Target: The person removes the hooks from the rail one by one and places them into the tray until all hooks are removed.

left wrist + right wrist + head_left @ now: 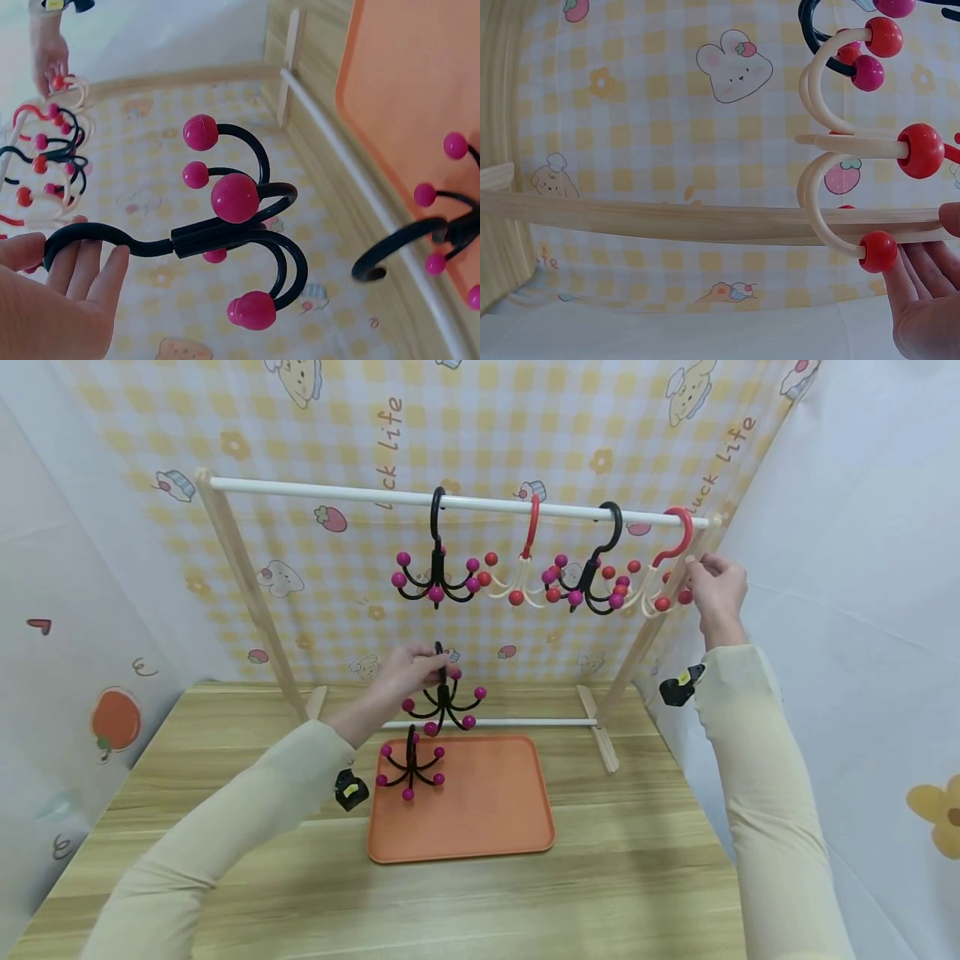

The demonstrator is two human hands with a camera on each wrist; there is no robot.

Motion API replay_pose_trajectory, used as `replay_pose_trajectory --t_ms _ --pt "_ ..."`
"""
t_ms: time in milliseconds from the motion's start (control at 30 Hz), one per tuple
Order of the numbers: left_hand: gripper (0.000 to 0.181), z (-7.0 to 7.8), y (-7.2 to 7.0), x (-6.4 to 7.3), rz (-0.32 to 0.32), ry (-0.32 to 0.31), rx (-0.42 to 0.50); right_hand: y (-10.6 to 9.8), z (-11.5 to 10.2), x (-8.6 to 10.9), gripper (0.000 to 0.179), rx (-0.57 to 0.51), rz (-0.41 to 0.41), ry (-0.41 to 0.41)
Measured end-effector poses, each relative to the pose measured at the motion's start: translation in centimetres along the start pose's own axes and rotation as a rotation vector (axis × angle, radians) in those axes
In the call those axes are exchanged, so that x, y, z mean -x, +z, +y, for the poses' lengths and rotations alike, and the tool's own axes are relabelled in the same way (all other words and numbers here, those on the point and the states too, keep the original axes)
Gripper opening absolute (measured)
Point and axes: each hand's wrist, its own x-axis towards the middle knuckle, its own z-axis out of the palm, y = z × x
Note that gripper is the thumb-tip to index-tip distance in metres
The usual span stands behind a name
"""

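Note:
In the head view, my left hand (pixel 411 670) pinches a black multi-arm hook hanger (pixel 443 697) with magenta balls by its curved hook, above the back of the orange tray (pixel 487 814). The left wrist view shows the thumb and fingers on that hook, the balled arms pointing away from the palm. On the tray's left side lies a similar black hanger (pixel 411 764). My right hand (pixel 718 589) grips the rack's right wooden post (pixel 705 223) near its top, thumb on one side and fingers on the other. Beside it hangs a cream hanger (pixel 651 587) with red hook and balls.
The rack's white top rail (pixel 337 493) also bears two black hangers, one at the middle (pixel 437 568) and one farther right (pixel 588 578), with a cream-and-red hanger (pixel 524 578) between them. A lower white rail (pixel 525 722) runs behind the tray. A patterned cloth hangs behind.

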Motion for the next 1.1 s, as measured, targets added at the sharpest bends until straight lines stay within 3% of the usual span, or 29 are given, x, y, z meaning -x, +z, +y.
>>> replay_pose_trajectory --t_ms 167,333,567,800,1100 --pt "0.028 -1.1 1.2 0.0 -0.041 -0.004 -0.019 0.0 0.0 -0.1 0.051 -0.001 -0.003 0.006" --pt "0.025 -2.6 2.4 -0.1 -0.092 -0.008 0.024 -0.1 -0.1 -0.1 0.052 -0.003 -0.005 0.010" --pt "0.019 -4.5 3.8 0.0 -0.093 -0.058 0.017 -0.1 0.0 -0.2 0.052 -0.006 -0.005 0.008" --pt "0.023 -6.5 5.1 0.2 -0.071 -0.070 0.013 -0.1 -0.1 -0.1 0.051 -0.010 -0.010 0.008" --pt "0.024 -8.4 5.7 0.0 -0.053 -0.097 -0.008 -0.2 0.0 0.0 0.051 -0.006 -0.009 0.006"
